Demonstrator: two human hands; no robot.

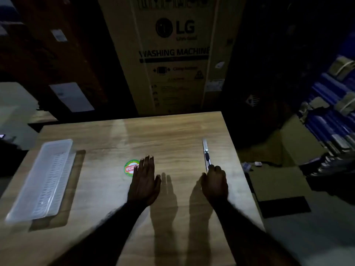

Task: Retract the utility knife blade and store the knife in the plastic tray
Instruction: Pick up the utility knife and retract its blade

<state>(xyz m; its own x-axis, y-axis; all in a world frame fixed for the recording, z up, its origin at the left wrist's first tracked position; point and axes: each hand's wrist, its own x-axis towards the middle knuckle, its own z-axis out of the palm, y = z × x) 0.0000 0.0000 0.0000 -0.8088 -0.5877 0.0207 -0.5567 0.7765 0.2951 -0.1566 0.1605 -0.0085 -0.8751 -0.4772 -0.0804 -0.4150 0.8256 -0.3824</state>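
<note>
The right hand (214, 184) is curled knuckles-up near the right edge of the worktop (107, 131), its fingers closed over the near end of the utility knife (206, 153); whether the knife is lifted or still lying on the wood cannot be told. The left hand (144, 182) lies flat and palm-down toward the middle of the worktop, fingers straight and close together, holding nothing, its fingertips partly covering a round green-and-red sticker (131, 167). Both forearms reach in from the near edge and throw long shadows on the wood. The knife is slim and silvery with a dark slider partway along its body, pointing away toward the far right corner; its far end is pale and narrow, though the blur hides how far the blade is out. The plastic tray (41, 181), clear, long and ribbed on its floor, sits empty along the left edge, well apart from the knife. A tall cardboard box (172, 54) marked for a washing machine stands beyond the far edge.
</note>
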